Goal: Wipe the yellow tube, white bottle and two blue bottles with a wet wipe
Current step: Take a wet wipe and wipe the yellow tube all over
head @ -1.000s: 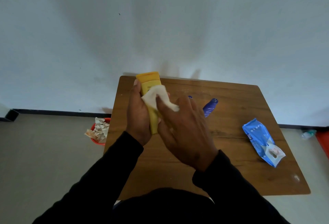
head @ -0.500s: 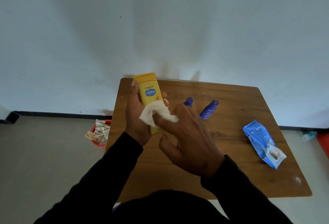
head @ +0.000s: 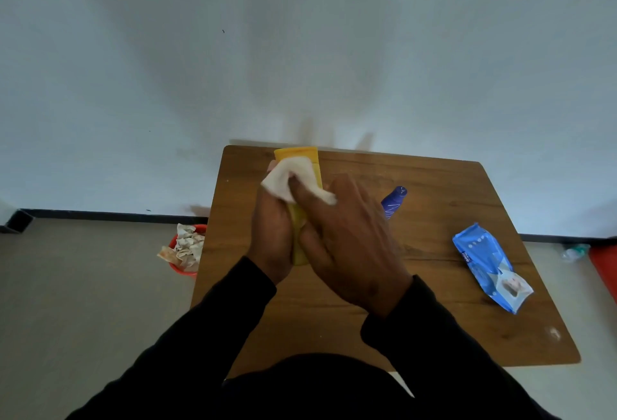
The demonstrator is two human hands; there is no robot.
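The left hand (head: 272, 236) grips the yellow tube (head: 298, 219) around its lower half, fingers wrapped round it, holding it upright above the table (head: 434, 336). The right hand (head: 347, 246) pinches the wet wipe (head: 290, 179) and presses it against the tube's upper part, just below the cap end. To wipe well, the right hand should draw the wipe along the full length while the left turns the tube, so that every side gets covered (the part under the left palm needs a regrip). One blue bottle (head: 394, 201) shows on the table behind the right hand; the other bottles are hidden. The pack of wipes (head: 490, 266) lies to the right.
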